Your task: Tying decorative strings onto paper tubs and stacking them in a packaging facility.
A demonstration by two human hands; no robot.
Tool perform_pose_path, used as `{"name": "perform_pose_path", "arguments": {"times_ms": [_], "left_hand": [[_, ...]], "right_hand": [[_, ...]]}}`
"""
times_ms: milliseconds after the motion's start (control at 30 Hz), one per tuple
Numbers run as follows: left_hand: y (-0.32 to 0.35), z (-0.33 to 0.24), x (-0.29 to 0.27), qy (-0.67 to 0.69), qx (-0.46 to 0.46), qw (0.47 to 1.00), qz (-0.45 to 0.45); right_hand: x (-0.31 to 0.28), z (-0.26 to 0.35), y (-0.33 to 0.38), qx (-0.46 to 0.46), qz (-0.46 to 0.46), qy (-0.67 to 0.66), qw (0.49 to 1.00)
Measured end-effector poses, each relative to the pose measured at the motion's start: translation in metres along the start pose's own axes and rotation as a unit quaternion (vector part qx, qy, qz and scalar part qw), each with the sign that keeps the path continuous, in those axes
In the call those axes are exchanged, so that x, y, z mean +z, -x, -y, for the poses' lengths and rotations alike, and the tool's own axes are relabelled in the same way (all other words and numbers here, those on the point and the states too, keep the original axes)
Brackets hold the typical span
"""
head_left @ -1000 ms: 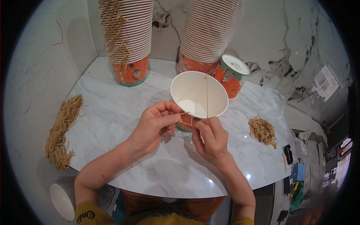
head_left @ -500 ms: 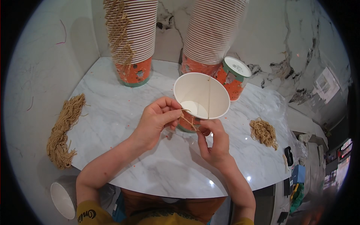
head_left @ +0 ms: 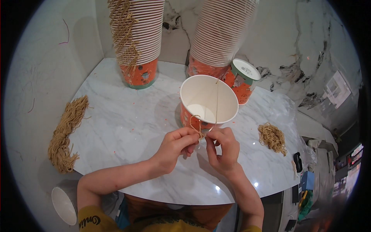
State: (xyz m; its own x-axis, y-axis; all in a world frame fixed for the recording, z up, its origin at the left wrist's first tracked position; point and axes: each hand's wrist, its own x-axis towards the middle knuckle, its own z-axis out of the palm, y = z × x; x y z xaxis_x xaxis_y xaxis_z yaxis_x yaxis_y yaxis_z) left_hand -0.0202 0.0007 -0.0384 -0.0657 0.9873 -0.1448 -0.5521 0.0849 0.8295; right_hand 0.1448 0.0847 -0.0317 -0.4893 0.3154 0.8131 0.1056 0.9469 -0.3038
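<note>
- The white marbled surface [head_left: 127,127] fills the middle of the view, set into a corner of marbled wall.
- Two tall stacks of paper cups stand at its far edge: the left stack [head_left: 137,42] has tan strings draped down its side, the right stack [head_left: 220,34] leans toward the far right.
- A single orange cup with a lid [head_left: 242,79] leans just right of the right stack.
- A long bundle of tan string [head_left: 65,131] lies along the left edge of the surface, well apart from the hands.
- An open orange paper cup [head_left: 208,101], white inside, stands near the middle, just beyond both hands.
- A smaller tangle of string [head_left: 273,137] lies to the right, near the right edge.
- The left hand [head_left: 176,149] is closed narrow, fingertips pinching a thin tan string [head_left: 195,125] at the near side of the cup.
- The right hand [head_left: 224,149] is likewise pinched on the same string, fingertips nearly touching those of the left.
- The string loops against the cup's near wall, and a straight length runs up across the cup's mouth to its far rim; whether it passes through the wall is too fine to tell.
- A white cup [head_left: 65,199] lies below the surface at the near left.
</note>
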Motion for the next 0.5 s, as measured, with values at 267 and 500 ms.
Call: {"name": "perform_pose_path", "arguments": {"times_ms": [267, 500], "left_hand": [[0.001, -0.007, 0.000, -0.016, 0.023, 1.000, 0.000], [0.002, -0.015, 0.001, -0.129, 0.071, 0.989, -0.023]], "right_hand": [[0.005, 0.002, -0.001, -0.081, 0.002, 0.052, 0.995], [0.007, 0.008, -0.005, -0.062, -0.017, 0.103, 0.993]]}}
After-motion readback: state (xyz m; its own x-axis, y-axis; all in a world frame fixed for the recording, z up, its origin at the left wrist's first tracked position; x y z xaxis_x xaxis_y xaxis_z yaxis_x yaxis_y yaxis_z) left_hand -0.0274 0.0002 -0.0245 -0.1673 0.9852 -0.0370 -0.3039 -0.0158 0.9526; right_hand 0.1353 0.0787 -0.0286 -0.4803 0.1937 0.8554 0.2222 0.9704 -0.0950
